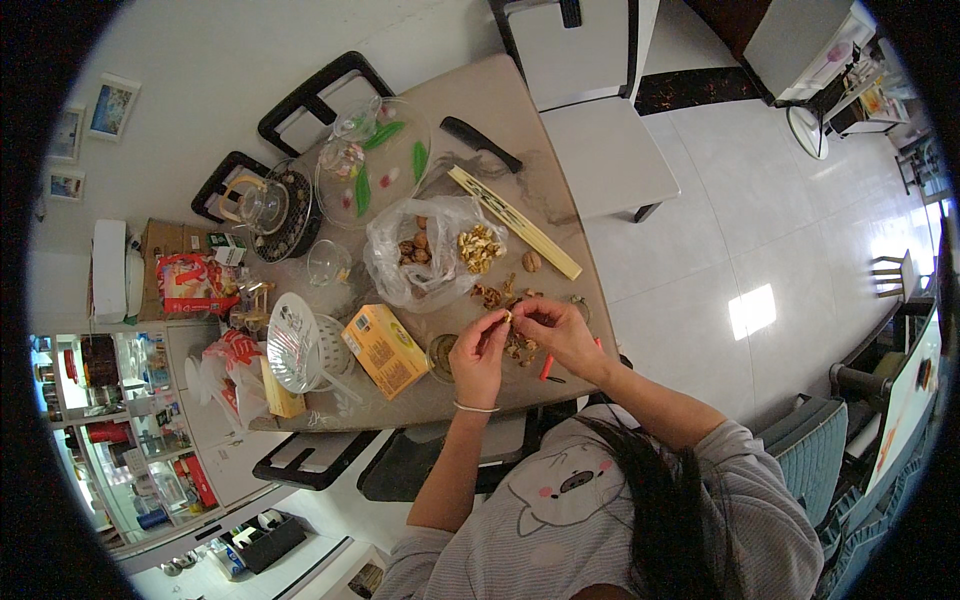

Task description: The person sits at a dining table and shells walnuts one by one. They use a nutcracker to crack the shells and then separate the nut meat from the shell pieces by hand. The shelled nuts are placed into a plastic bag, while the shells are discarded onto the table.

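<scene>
My left hand (480,356) and my right hand (559,334) meet over the table's near edge, their fingertips pinching a small pale piece of walnut kernel (508,316) between them. Under and around the fingers lie broken walnut shells (491,296). Beyond them a pile of shelled walnut kernels (480,247) rests on the right side of a clear plastic bag (382,255), and whole walnuts (420,246) sit inside the bag. One whole walnut (532,261) lies apart on the tabletop. A red-handled tool (547,366) is partly hidden beside my right wrist.
Left of my left hand stand a glass cup (442,357), a yellow box (385,351) and a white plastic basket (330,345). Farther off are a glass teapot (262,206), a glass tray (412,191), a black comb (480,142) and a long pale yellow strip (517,223). Chairs surround the table.
</scene>
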`<state>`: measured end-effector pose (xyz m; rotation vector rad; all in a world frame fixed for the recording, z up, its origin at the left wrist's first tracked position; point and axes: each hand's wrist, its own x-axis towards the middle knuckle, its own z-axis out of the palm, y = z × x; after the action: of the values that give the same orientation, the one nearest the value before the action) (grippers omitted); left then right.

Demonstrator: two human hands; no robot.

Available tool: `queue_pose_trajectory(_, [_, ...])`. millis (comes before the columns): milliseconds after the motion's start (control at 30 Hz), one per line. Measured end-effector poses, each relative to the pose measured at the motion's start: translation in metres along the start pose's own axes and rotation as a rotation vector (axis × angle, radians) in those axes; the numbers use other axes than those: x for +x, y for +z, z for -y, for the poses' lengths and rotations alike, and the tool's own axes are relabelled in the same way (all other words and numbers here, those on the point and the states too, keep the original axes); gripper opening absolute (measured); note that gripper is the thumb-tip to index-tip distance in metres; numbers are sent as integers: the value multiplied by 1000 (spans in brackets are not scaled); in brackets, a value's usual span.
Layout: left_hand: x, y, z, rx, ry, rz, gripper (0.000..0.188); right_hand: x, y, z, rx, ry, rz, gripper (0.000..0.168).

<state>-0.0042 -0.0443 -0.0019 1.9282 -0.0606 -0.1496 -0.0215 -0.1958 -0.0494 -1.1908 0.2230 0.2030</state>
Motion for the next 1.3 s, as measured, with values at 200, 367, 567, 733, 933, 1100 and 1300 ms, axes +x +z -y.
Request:
queue_pose_trajectory(200, [0,0,2,43,79,-30,18,-2,2,13,-17,44,0,18])
queue_pose_trajectory(367, [0,0,8,-3,85,-32,18,-2,3,11,-53,-10,-38,21])
queue_pose_trajectory(567, [-3,0,4,-187,-50,12,18,-4,5,18,-223,-139,-89,16])
queue_pose_trajectory(733, [-3,-3,-5,-250,-182,39,16,-5,6,35,-653,-499,-94,10])
queue_pose_trajectory(933, [-1,-5,-2,-280,-170,76,14,-2,9,27,-437,-292,-117,15])
queue_pose_trajectory(1100, [0,-4,-5,-584,-289,65,19,0,-1,33,-235,-25,-139,14])
queue_pose_trajectory(1300, [1,-6,1,-668,-335,45,22,-2,-3,38,-364,-96,-49,20])
